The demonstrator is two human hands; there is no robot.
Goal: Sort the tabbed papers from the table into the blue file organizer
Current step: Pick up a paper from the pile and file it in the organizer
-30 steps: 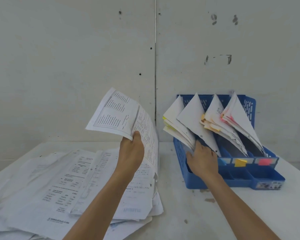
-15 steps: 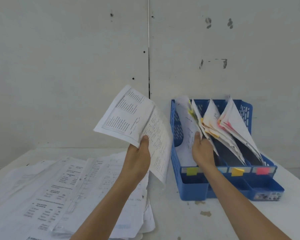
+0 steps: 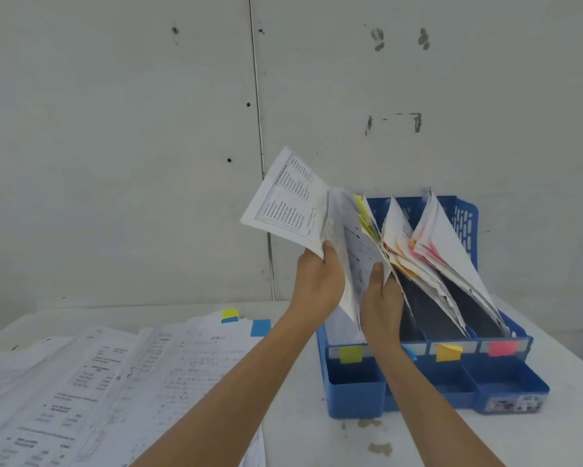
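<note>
Loose tabbed papers (image 3: 115,382) cover the table's (image 3: 300,433) near-left part. The blue file organizer (image 3: 357,399) sits toward the right edge, with 4 colour labels (image 3: 350,353) on its front rail. The right hand (image 3: 381,298) grips the filed stack (image 3: 367,237) of the leftmost slot, tilting it right. The left hand (image 3: 317,281) pinches 1 printed sheet (image 3: 286,203) by its lower corner above that slot. Best: widen the gap, feed the bottom edge straight down, release once seated. The sheet's tab is hidden, so the slot match is unverified.

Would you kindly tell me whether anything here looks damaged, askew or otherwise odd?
The yellow label on the front rail of the blue file organizer curls up at one corner, unlike its flat neighbours. The filed papers have frayed, dog-eared edges. Brownish stains spot the table in front of the organizer.
</note>
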